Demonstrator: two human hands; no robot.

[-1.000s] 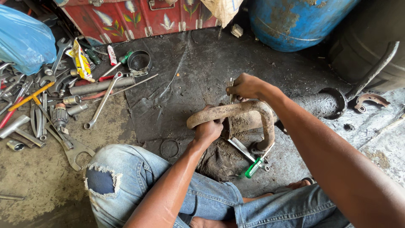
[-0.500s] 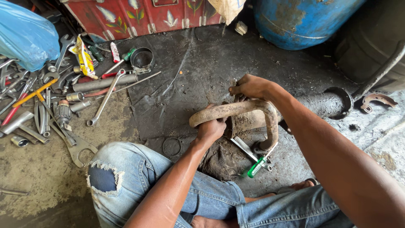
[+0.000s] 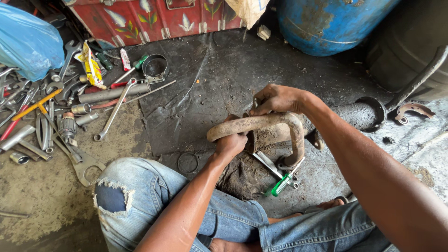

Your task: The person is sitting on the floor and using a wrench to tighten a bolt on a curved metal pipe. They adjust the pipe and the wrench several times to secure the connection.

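Little has shifted since a moment ago: both hands keep their grip on the rusty bent pipe [image 3: 275,125] over the grimy floor [image 3: 200,84], left hand [image 3: 229,143] clenched beneath it, right hand [image 3: 275,99] pinching its top; a green-handled screwdriver [image 3: 281,183] lies just beside.

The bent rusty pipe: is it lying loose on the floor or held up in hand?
Held. The left hand grips the rusty pipe near its open end; the right hand rests on its top bend.

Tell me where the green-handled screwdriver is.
In the head view the screwdriver lies on the floor right of centre, below the rusty pipe, beside the right knee.
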